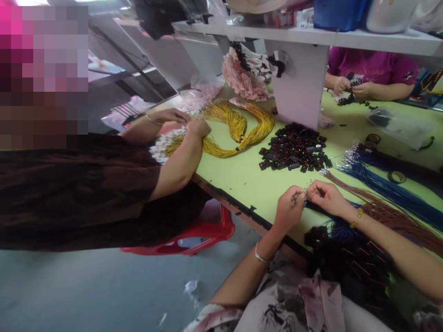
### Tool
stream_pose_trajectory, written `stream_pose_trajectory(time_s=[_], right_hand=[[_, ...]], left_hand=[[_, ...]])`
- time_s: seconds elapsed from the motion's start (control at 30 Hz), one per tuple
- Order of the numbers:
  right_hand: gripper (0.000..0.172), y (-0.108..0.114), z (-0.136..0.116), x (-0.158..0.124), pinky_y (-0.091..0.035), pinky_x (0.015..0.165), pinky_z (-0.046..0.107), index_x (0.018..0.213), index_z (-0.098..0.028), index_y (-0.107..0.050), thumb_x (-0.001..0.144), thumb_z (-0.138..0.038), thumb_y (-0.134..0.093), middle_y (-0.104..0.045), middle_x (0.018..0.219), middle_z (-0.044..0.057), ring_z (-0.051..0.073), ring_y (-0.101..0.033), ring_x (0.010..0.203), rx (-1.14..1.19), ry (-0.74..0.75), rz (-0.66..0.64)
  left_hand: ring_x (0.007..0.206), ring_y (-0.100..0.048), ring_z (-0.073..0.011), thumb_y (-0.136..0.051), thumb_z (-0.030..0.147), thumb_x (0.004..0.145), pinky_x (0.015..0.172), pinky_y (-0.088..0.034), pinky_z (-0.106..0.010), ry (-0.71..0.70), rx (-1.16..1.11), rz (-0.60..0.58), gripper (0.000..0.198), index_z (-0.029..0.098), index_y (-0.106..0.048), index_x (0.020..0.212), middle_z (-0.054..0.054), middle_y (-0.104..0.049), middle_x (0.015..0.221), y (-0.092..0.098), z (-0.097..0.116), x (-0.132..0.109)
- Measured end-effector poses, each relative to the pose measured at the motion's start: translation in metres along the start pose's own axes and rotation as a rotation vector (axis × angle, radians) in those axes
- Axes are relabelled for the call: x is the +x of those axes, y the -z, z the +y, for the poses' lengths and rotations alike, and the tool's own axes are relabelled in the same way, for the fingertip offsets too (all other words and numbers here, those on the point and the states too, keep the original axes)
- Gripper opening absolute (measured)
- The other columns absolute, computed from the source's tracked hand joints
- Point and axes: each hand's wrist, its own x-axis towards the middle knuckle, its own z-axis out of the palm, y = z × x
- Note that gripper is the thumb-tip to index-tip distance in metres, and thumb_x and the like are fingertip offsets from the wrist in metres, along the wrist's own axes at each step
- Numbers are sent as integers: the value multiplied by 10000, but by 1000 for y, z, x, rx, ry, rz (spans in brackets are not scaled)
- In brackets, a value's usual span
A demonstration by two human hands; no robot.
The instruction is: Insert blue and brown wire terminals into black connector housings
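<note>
My left hand and my right hand meet fingertip to fingertip just above the green table. Both are pinched shut on something small and thin that I cannot make out. Brown wires and blue wires fan out to the right of my right hand. Close to my body lies a heap of black connectors with wires. A pile of small black connectors sits on the table beyond my hands.
A person in a dark top at the left handles yellow wire bundles with white ends. Another person in a magenta shirt works at the far right. A white shelf post stands mid-table. A red stool is below the table edge.
</note>
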Motion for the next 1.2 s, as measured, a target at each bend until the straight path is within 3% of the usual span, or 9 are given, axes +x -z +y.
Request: stream_pose_trajectory(time_s=[0.13, 0.3, 0.47, 0.63, 1.2], right_hand=[[122, 2, 1, -1, -336, 534, 199, 684, -164, -541, 772, -249, -542, -483, 611, -43, 79, -399, 570, -56, 0, 0], [141, 6, 1, -3, -319, 514, 197, 660, -165, -530, 776, -244, -527, -458, 579, -51, 74, -377, 540, -74, -37, -17], [110, 3, -3, -3, -336, 512, 197, 808, -172, -565, 780, -278, -576, -493, 620, -44, 85, -409, 551, -120, 43, -6], [113, 2, -3, -3, -336, 532, 200, 711, -170, -582, 795, -232, -539, -512, 606, -28, 91, -428, 564, -279, 124, -5], [100, 2, 5, -3, -315, 516, 194, 647, -162, -547, 738, -196, -518, -489, 566, -39, 80, -400, 542, -247, 42, -15]], left_hand=[[471, -471, -95, -547, 319, 813, 479, -361, -216, 31, -21, -26, 155, 179, -548, 746, 39, -512, 535, -2, 1, 0], [447, -463, -81, -577, 320, 783, 460, -361, -201, 87, -89, 29, 163, 168, -547, 733, 47, -509, 521, 0, -1, 4], [438, -462, -75, -604, 331, 766, 454, -368, -200, 125, -137, 3, 188, 166, -537, 707, 46, -510, 519, 3, -3, 7], [431, -455, -73, -615, 322, 750, 445, -375, -201, 150, -148, -30, 188, 164, -535, 688, 45, -510, 517, 0, -1, 6], [421, -436, -71, -593, 321, 741, 424, -355, -201, 172, -139, -20, 185, 165, -523, 670, 46, -507, 506, -3, -4, 5]])
